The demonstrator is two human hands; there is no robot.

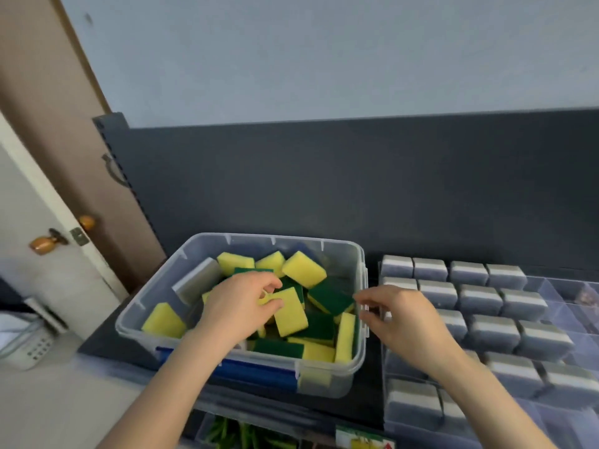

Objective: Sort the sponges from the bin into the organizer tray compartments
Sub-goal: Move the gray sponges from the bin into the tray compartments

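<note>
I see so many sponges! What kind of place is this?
Probably a storeroom or shop back room: dark slotted shelving panel, a clear bin of loose sponges beside an organizer tray of grey sponges, and a door.

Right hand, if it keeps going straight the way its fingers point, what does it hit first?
The right hand would probably meet the bin's right wall first; if it clears the rim, the green-topped sponge. Depth is unclear.

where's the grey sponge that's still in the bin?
Head view: the grey rectangular sponge leans at the left wall of the clear plastic bin, just left of the left hand, which pinches a yellow foam sponge.
</note>
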